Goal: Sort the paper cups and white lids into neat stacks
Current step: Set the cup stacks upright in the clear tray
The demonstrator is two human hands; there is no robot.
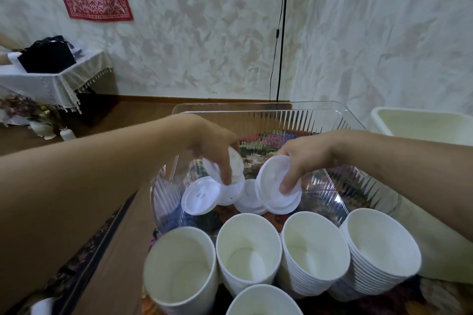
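Reaching into a clear ribbed plastic bin (294, 115) at frame centre, both hands work among white lids. Left hand (212, 146), centre-left, has its fingers (226, 174) curled down around a small stack of lids (230, 181), tilted, held just above the bin floor. Right hand (304, 158), centre-right, has its fingers (288, 184) curled over the rim of a second lid stack (276, 186), also tilted, with the fingertips pressed on the top lid.

Loose lids on bin floor: one flat lid (199, 195) at lower left of the left hand's stack, touching or just under it; another lid (249, 197) between the two held stacks, partly covered by both.

Paper cups, white, open ends up, along the lower edge of the frame, in front of the bin:
- leftmost cup (179, 268), stack depth cannot be told
- second cup (248, 248), just beside it
- third cup stack (313, 250), many nested rims visible
- fourth cup stack (381, 250), rightmost, many nested rims
- a fifth cup (263, 299) at bottom centre, cut off by the frame edge.

Counter (102, 250) carries a patterned floral cloth, visible through the bin floor. A cream tub (419, 120) sits at the right edge, beside the bin.
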